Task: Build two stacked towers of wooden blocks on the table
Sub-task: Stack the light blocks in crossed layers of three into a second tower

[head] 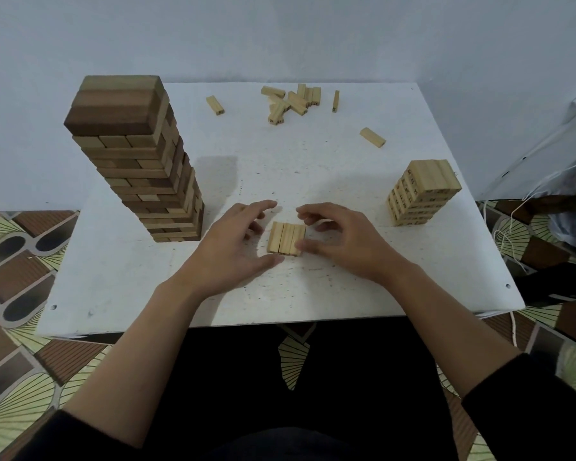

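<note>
My left hand (236, 241) and right hand (343, 241) flank the blocks (286, 237), fingers loose, gripping nothing; they look light and stiff, so I'd squeeze the row's outer sides.

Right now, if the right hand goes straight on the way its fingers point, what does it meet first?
Probably the left hand. The right hand points left and slightly away, and its fingertips nearly face the left fingertips just past the row of blocks. Relative height is unclear.
</note>
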`<state>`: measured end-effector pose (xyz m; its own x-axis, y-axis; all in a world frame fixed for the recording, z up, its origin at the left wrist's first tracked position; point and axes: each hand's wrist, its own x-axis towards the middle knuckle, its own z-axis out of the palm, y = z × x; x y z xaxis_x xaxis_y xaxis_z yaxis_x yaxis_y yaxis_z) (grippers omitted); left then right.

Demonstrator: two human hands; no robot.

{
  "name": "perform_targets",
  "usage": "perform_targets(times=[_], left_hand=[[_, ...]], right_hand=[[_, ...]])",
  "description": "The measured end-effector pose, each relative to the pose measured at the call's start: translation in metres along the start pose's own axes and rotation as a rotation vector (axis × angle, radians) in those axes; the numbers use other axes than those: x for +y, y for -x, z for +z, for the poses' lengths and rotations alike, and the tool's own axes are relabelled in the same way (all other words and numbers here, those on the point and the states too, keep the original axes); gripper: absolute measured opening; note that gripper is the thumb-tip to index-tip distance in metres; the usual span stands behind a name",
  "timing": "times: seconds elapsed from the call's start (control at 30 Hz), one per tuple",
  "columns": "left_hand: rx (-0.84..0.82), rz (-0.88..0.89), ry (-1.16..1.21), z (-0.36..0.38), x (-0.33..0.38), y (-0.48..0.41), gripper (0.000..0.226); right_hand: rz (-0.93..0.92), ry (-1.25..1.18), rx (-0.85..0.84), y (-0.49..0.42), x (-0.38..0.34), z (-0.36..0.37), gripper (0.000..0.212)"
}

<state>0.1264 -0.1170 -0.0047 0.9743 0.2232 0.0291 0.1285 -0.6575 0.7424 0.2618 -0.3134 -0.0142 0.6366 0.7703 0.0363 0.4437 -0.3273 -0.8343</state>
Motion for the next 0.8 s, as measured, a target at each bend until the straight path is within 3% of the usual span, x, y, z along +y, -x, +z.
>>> perform_targets(times=[0.17, 0.5, 0.63, 0.8], left_hand=[[0.067, -0.033, -0.001, 0.005, 0.001, 0.005, 0.059], [0.099, -0.083, 0.056, 0.015, 0.012, 0.004, 0.054], [0.021, -0.041, -0.004, 0.016, 0.015, -0.001, 0.062], [-0.107, 0.003, -0.039, 0.012, 0.013, -0.013, 0.07]], right_hand=[[-0.017, 0.061, -0.026, 0.001, 0.001, -0.009, 0.055], [-0.038, 0.12, -0.025, -0.002, -0.003, 0.0, 0.058], [-0.041, 0.172, 0.015, 0.003, -0.007, 0.009, 0.065], [0.01, 0.269, 0.214, 0.011, -0.015, 0.034, 0.068]])
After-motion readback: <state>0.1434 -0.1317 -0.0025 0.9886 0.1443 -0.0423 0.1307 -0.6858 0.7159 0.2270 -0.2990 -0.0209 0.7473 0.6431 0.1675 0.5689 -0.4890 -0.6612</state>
